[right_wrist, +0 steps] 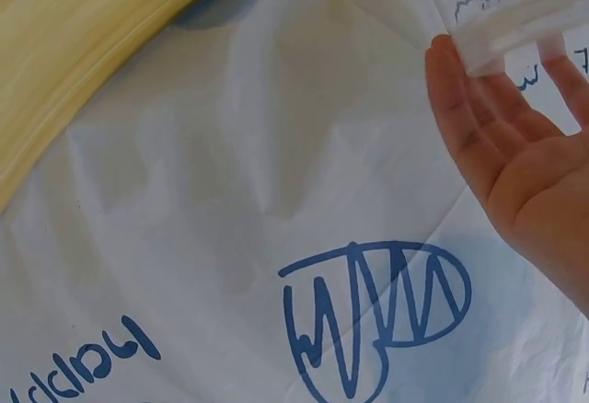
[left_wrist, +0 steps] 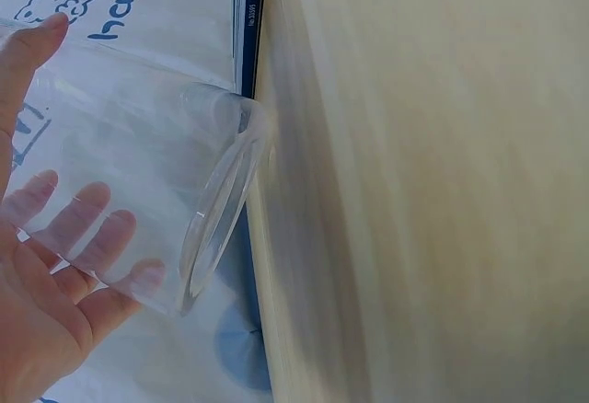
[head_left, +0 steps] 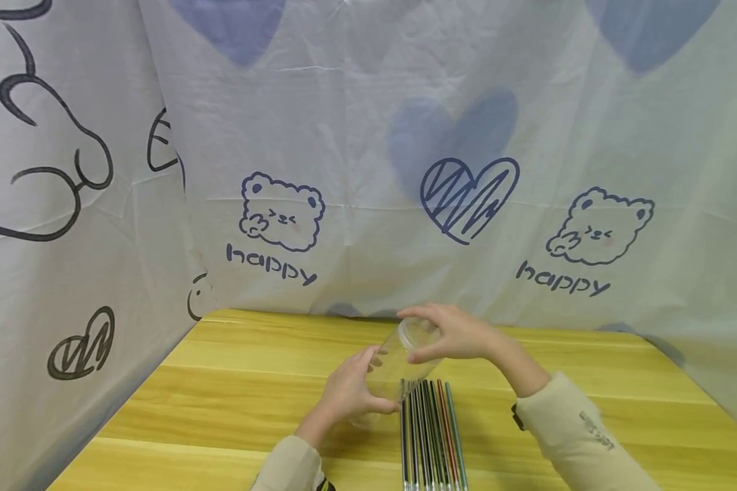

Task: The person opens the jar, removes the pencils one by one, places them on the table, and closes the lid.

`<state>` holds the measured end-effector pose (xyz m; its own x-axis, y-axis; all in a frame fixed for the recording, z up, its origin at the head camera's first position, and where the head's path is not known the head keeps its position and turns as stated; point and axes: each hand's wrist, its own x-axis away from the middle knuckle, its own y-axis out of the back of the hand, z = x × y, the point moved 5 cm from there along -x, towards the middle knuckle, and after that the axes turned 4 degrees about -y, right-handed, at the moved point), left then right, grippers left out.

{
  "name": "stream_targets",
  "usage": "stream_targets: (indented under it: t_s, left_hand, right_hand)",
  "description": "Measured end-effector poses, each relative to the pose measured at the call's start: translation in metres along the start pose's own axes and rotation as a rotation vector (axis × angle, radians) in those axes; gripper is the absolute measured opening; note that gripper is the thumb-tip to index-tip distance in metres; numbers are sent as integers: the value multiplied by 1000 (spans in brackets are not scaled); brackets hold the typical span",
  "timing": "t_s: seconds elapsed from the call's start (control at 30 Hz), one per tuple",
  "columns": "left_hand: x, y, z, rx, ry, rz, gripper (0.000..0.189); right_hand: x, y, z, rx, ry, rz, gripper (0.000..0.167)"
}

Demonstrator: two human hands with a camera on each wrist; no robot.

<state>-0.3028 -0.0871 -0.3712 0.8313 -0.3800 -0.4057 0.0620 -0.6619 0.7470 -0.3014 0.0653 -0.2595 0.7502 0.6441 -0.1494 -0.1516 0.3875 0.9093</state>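
Both hands hold a clear plastic jar [head_left: 394, 363] tilted above the table, its upper end leaning right. My left hand [head_left: 351, 389] grips the side of the jar; its fingers show through the clear wall in the left wrist view, where the jar's thick round bottom rim [left_wrist: 217, 224] points down toward the wood. At the upper end, my right hand [head_left: 457, 333] spans the translucent lid [head_left: 405, 334] between thumb and fingers. In the right wrist view the fingertips lie against the lid's edge [right_wrist: 515, 35]. Just below the jar, several pencils [head_left: 430, 436] lie side by side.
The yellow wood-grain table [head_left: 221, 409] runs back to a white hanging cloth [head_left: 356, 136] printed with hearts, bears and the word "happy". Another printed cloth [head_left: 129, 259] hangs along the left side. Most pencils are dark; a red one and a teal one lie at the right.
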Motion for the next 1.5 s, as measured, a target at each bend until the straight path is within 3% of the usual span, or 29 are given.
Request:
stream_targets:
  t_s: [0.77, 1.03, 1.3, 1.5]
  left_hand:
    - [0, -2, 2, 5, 23, -4, 86]
    - [3, 0, 2, 2, 36, -34, 86]
    - [3, 1, 4, 4, 45, -47, 87]
    - [2, 1, 6, 64, 51, -54, 89]
  right_hand:
    - [0, -11, 2, 95, -77, -77, 64]
    - [0, -11, 2, 114, -56, -130, 64]
    - [0, -15, 0, 61, -25, -142, 69]
    - [1, -16, -2, 13, -7, -154, 68]
